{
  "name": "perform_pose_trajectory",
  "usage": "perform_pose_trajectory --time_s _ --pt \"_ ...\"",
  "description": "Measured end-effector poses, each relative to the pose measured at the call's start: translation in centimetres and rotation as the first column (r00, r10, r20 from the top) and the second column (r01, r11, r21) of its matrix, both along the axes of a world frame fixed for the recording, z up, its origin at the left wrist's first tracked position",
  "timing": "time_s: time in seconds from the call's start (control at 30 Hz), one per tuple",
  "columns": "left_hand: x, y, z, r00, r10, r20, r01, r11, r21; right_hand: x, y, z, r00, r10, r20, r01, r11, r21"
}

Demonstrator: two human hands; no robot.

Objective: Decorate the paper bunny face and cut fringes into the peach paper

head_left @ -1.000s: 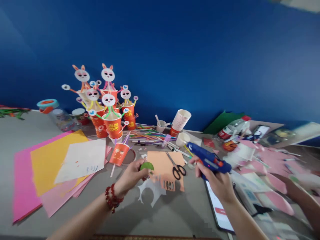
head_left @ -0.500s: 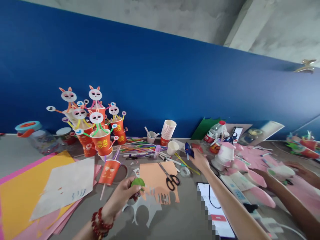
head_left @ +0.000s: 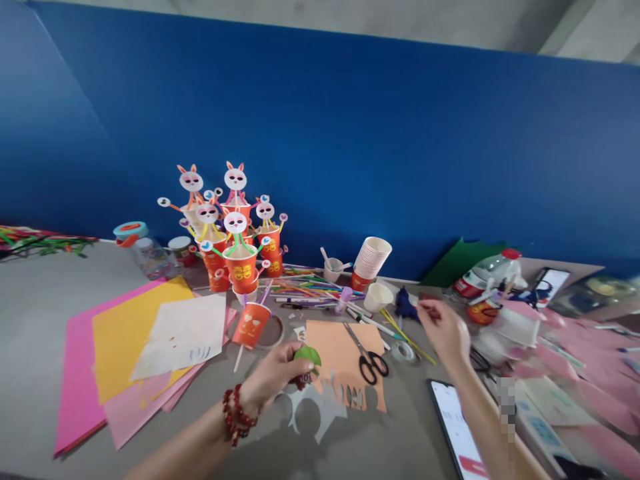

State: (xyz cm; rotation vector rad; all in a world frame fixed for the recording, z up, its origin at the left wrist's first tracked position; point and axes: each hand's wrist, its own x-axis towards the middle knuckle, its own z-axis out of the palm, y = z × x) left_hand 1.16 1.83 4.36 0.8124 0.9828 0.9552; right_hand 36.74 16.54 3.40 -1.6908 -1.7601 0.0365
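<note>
My left hand is closed, pinching a round green paper disc between thumb and fingers. Beneath the disc lies a white paper sheet with round cut-outs. Just right of a blue hot glue gun on the table, my right hand has loosely bent fingers and nothing visible in them. Its fingertips are very close to the gun; whether they touch I cannot tell. Black-handled scissors rest on a ragged-edged peach paper sheet. An orange paper cup lies tilted beyond my left hand.
Orange cups with rabbit-faced figures stand at the back left. Coloured paper sheets lie on the left. A cup stack, a bottle, a phone and pink paper pieces occupy the middle and right.
My right hand has let go of the glue gun and drawn slightly right; the gun stays on the table. My left hand still holds the green disc. The view has swung left.
</note>
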Motion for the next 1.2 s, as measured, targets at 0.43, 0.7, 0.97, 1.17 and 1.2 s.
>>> perform_pose_trajectory --time_s 0.43,0.7,0.97,1.17,1.2 --pt "0.1 -1.6 0.1 0.972 -0.185 0.147 0.206 0.968 -0.143 -15.5 -11.9 1.4 0.259 0.838 -0.480 -0.908 0.381 0.176" --pt "-0.4 -2.1 -0.8 0.954 -0.182 0.239 0.231 0.952 -0.199 -16.2 -12.1 0.5 0.239 0.882 -0.405 -0.915 0.345 0.211" --pt "-0.5 -2.3 -0.4 0.950 -0.229 0.214 0.275 0.936 -0.219 -15.8 -12.9 1.6 0.232 0.931 -0.281 -0.936 0.292 0.195" --pt "-0.1 -2.4 -0.3 0.942 -0.246 0.230 0.295 0.931 -0.214 -15.5 -13.3 2.2 0.232 0.943 -0.237 -0.949 0.274 0.158" --pt "-0.1 -2.4 -0.3 0.940 -0.250 0.232 0.299 0.931 -0.209 -15.5 -13.3 2.3 0.237 0.943 -0.232 -0.950 0.275 0.146"
